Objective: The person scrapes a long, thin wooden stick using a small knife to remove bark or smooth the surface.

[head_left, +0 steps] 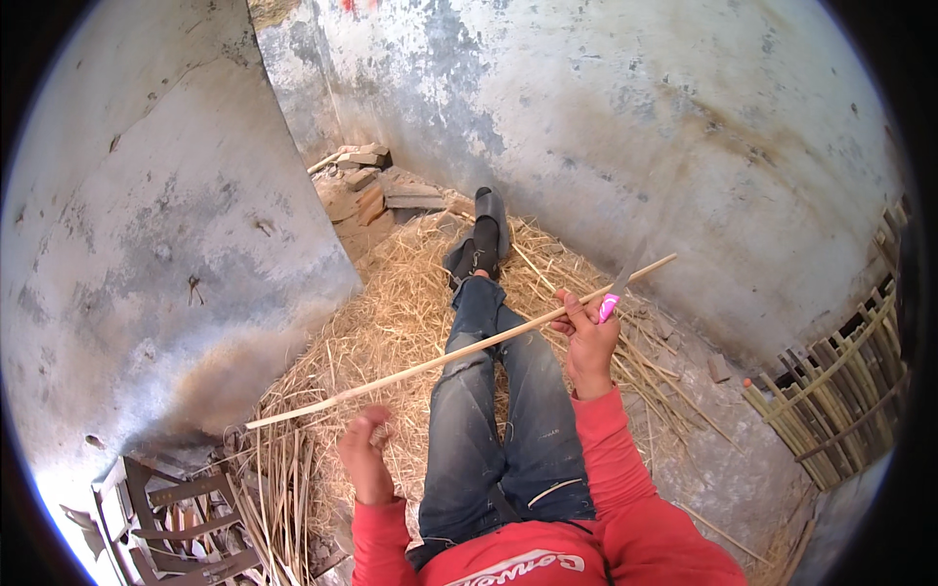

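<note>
A long pale split bamboo strip (420, 368) runs slantwise over my outstretched legs, its left end lower than its right. My right hand (589, 344) grips it towards the upper right end. The same hand also holds a knife by its pink-and-white handle (608, 308); its blade (626, 271) points up and away, next to the strip. My left hand (366, 455) is just below the strip's left part, apart from it. Its fingers are loosely curled and a little blurred, with nothing seen between them.
Straw and shavings (381, 322) cover the ground around my legs (469, 410). Bamboo strips (278, 498) lie at the left, near a dark broken frame (186, 532). A woven stick basket (845, 391) stands at the right. Bricks (366, 156) lie by the peeling wall (606, 107).
</note>
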A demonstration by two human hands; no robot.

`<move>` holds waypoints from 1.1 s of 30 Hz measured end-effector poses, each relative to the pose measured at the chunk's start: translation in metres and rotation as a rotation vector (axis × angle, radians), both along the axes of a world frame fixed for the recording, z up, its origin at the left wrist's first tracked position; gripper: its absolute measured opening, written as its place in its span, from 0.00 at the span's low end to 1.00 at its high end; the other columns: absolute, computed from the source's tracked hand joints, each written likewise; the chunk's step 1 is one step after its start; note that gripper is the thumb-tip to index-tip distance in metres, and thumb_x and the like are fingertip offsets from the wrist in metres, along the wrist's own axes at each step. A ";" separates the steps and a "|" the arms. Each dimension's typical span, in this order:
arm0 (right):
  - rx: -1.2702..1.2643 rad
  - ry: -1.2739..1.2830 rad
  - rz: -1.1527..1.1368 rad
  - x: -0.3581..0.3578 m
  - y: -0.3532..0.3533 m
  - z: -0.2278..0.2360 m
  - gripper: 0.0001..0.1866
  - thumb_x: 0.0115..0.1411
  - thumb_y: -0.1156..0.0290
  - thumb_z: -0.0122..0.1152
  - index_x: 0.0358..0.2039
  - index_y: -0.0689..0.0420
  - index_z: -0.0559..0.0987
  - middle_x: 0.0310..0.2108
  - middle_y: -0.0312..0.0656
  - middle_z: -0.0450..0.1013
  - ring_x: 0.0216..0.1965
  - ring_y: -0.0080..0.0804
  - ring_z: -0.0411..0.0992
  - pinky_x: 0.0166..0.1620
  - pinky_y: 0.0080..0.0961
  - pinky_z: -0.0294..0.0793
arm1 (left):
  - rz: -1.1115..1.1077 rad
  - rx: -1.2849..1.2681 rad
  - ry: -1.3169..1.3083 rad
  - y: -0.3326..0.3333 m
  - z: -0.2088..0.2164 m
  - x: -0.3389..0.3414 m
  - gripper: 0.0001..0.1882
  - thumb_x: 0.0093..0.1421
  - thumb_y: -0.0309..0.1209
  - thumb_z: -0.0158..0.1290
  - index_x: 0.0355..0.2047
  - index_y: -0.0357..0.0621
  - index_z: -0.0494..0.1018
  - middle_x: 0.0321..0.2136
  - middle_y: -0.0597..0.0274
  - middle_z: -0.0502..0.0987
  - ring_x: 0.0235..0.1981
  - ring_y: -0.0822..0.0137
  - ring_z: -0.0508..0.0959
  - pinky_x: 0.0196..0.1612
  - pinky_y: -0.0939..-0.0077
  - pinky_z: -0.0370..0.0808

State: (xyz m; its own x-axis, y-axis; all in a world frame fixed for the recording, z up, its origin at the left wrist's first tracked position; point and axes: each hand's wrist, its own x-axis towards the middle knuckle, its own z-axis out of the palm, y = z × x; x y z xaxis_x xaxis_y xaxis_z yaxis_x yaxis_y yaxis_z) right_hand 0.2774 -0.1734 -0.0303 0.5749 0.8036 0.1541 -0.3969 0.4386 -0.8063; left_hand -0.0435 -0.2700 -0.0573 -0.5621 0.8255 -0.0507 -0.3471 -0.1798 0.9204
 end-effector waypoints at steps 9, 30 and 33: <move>-0.021 -0.155 0.026 0.000 0.028 0.022 0.24 0.63 0.76 0.70 0.23 0.49 0.60 0.32 0.54 0.82 0.27 0.31 0.82 0.24 0.22 0.82 | 0.200 0.402 1.475 0.024 0.025 0.017 0.09 0.63 0.26 0.58 0.42 0.38 0.81 0.30 0.57 0.82 0.36 0.57 0.81 0.42 0.66 0.75; -0.090 -1.396 0.358 -0.043 -0.080 0.010 0.24 0.68 0.49 0.59 0.23 0.56 0.78 0.19 0.53 0.74 0.22 0.56 0.75 0.27 0.49 0.71 | -0.953 -0.214 0.001 0.011 0.018 0.065 0.17 0.76 0.41 0.47 0.53 0.41 0.74 0.19 0.74 0.65 0.15 0.83 0.57 0.19 0.85 0.51; -0.085 -1.420 0.387 -0.041 -0.084 -0.001 0.27 0.66 0.46 0.60 0.20 0.56 0.78 0.17 0.53 0.73 0.21 0.60 0.73 0.26 0.52 0.70 | -0.943 -0.244 0.014 0.008 0.013 0.065 0.16 0.76 0.41 0.48 0.52 0.41 0.74 0.19 0.75 0.64 0.15 0.82 0.57 0.18 0.84 0.51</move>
